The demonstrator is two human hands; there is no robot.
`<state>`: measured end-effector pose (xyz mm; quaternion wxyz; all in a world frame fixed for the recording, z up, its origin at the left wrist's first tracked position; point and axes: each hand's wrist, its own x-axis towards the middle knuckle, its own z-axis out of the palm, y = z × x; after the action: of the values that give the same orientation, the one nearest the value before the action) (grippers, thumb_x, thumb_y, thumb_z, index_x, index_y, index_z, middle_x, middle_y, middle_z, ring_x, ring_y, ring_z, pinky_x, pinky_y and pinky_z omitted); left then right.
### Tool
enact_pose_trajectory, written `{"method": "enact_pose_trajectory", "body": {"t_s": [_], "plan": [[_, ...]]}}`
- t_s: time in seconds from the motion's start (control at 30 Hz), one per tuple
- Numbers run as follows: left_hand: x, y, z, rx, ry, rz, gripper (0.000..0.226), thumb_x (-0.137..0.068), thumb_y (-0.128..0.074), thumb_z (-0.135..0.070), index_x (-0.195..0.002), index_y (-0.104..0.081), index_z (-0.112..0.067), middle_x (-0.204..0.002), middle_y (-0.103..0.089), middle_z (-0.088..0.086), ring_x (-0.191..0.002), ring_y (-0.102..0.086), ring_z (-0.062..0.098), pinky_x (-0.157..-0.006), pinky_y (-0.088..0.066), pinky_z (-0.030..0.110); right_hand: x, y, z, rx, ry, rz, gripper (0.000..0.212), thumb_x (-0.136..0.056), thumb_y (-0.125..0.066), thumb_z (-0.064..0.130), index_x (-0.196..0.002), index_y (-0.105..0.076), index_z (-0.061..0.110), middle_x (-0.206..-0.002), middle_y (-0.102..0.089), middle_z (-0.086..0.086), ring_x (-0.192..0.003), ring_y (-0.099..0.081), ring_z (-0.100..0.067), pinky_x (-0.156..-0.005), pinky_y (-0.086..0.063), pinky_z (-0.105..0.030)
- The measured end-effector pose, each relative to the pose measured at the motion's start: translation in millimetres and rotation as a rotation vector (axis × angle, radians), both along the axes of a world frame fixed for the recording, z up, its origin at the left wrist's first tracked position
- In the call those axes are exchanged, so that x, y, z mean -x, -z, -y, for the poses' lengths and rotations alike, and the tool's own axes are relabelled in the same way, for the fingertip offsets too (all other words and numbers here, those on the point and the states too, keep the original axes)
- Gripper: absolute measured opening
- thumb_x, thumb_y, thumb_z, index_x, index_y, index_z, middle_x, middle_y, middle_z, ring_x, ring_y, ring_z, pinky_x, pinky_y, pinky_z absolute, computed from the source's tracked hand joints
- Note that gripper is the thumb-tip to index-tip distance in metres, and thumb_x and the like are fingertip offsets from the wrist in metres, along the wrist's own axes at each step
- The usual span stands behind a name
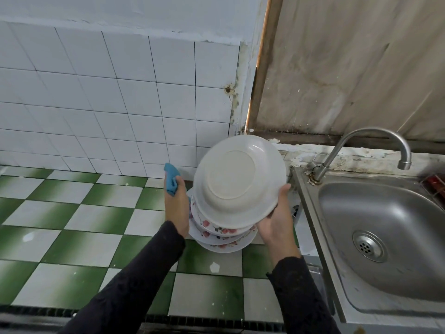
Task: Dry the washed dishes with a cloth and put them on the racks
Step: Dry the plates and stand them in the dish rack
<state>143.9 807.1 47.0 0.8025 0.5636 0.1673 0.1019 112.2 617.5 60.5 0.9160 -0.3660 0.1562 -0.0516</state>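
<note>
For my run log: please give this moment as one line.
left hand grips blue cloth | right hand holds white plate, underside up | floral plates stacked beneath

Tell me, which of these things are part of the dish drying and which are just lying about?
Part of the job: white plate, held by the right hand; blue cloth, gripped by the left hand; stack of flowered plates below.
Just there: sink; tap; green-and-white tiled counter.

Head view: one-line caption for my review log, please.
Right hand holds a white plate, underside showing, over stacked floral plates; left hand grips a blue cloth.
</note>
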Motion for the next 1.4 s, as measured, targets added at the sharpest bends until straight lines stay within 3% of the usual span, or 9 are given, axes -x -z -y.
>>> {"method": "enact_pose_trajectory", "body": {"t_s": [0.13, 0.23, 0.33, 0.53, 0.77, 0.97, 1.07, 1.17, 1.4], "plan": [[19.4, -3.6, 31.4, -0.37, 0.123, 0.156, 0.045, -0.103, -0.039, -0.04, -0.147, -0.034, -0.033, -0.122, -0.058, 0.013, -0.108, -0.06, 0.025, -0.086, -0.055, 0.027, 4.0, -6.2, -17.6, 0.125, -0.091, -0.008, 0.053, -0.097, -0.049, 0.052, -0.142, -0.052, 0.024, -0.133, -0.066, -0.008, -0.12, -0.063, -0.027, -0.099, -0.054, -0.051], [30.6, -0.9, 60.8, -0.742, 0.403, 0.473, 0.054, -0.105, -0.039, -0.034, -0.155, -0.024, -0.022, -0.158, -0.032, 0.003, -0.145, -0.03, 0.017, -0.117, -0.033, 0.044, 5.5, -5.4, -34.6, 0.125, -0.177, 0.008, 0.052, -0.102, -0.043, 0.049, -0.14, -0.054, 0.016, -0.131, -0.067, -0.013, -0.12, -0.065, -0.029, -0.095, -0.057, -0.045], [5.0, 6.6, 57.5, -1.082, 0.382, 0.687, 0.058, -0.102, -0.038, -0.035, -0.154, -0.026, -0.016, -0.163, -0.018, 0.0, -0.152, -0.008, 0.021, -0.123, -0.012, 0.049, 4.9, -9.8, -34.8, 0.102, -0.238, 0.018, 0.051, -0.102, -0.04, 0.047, -0.138, -0.056, 0.015, -0.13, -0.068, -0.013, -0.122, -0.064, -0.028, -0.105, -0.051, -0.049], [-44.1, -18.6, 30.8, -0.826, 0.351, 0.356, 0.054, -0.1, -0.04, -0.041, -0.15, -0.033, -0.022, -0.155, -0.031, -0.003, -0.144, -0.026, 0.013, -0.12, -0.025, 0.047, 1.0, -10.6, -27.9, 0.23, -0.255, -0.023, 0.064, -0.09, -0.053, 0.053, -0.141, -0.053, 0.015, -0.13, -0.067, -0.012, -0.119, -0.066, -0.031, -0.101, -0.052, -0.055], [-12.3, -3.7, 42.3, -1.194, 0.503, 0.721, 0.056, -0.101, -0.037, -0.041, -0.152, -0.03, -0.021, -0.161, -0.024, -0.005, -0.152, -0.005, 0.012, -0.124, -0.008, 0.044, 1.7, -12.6, -25.5, 0.122, -0.252, -0.001, 0.052, -0.102, -0.04, 0.046, -0.139, -0.054, 0.013, -0.127, -0.07, -0.013, -0.117, -0.068, -0.025, -0.093, -0.059, -0.039], [-41.3, -10.8, 34.8, -0.868, 0.426, 0.353, 0.051, -0.103, -0.041, -0.036, -0.151, -0.031, -0.025, -0.155, -0.029, -0.009, -0.145, -0.023, 0.009, -0.121, -0.022, 0.047, -0.2, -9.8, -28.8, 0.194, -0.241, -0.074, 0.066, -0.089, -0.051, 0.055, -0.143, -0.051, 0.016, -0.128, -0.069, -0.011, -0.113, -0.069, -0.028, -0.078, -0.062, -0.039], [-22.7, -8.8, 39.5, -1.086, 0.472, 0.579, 0.051, -0.101, -0.04, -0.036, -0.15, -0.031, -0.026, -0.154, -0.026, -0.015, -0.146, -0.007, -0.004, -0.124, -0.009, 0.036, -1.0, -8.1, -27.7, 0.141, -0.222, -0.07, 0.053, -0.099, -0.043, 0.049, -0.137, -0.055, 0.015, -0.122, -0.071, -0.013, -0.11, -0.071, -0.026, -0.074, -0.062, -0.036], [-24.9, -4.4, 40.5, -1.155, 0.5, 0.716, 0.052, -0.1, -0.039, -0.04, -0.149, -0.037, -0.023, -0.158, -0.03, -0.008, -0.15, -0.011, 0.008, -0.124, -0.008, 0.037, -3.4, -9.0, -25.0, 0.11, -0.213, -0.034, 0.052, -0.101, -0.041, 0.046, -0.137, -0.056, 0.011, -0.125, -0.07, -0.014, -0.114, -0.069, -0.026, -0.081, -0.061, -0.036], [-62.1, 8.9, 13.0, -0.551, 0.419, 0.169, 0.054, -0.093, -0.045, -0.058, -0.141, -0.046, -0.032, -0.147, -0.047, -0.003, -0.135, -0.043, 0.019, -0.115, -0.036, 0.047, -3.8, -10.0, -13.8, 0.094, -0.168, -0.067, 0.055, -0.097, -0.047, 0.05, -0.134, -0.059, 0.012, -0.122, -0.072, -0.01, -0.112, -0.069, -0.028, -0.092, -0.057, -0.046]]}}
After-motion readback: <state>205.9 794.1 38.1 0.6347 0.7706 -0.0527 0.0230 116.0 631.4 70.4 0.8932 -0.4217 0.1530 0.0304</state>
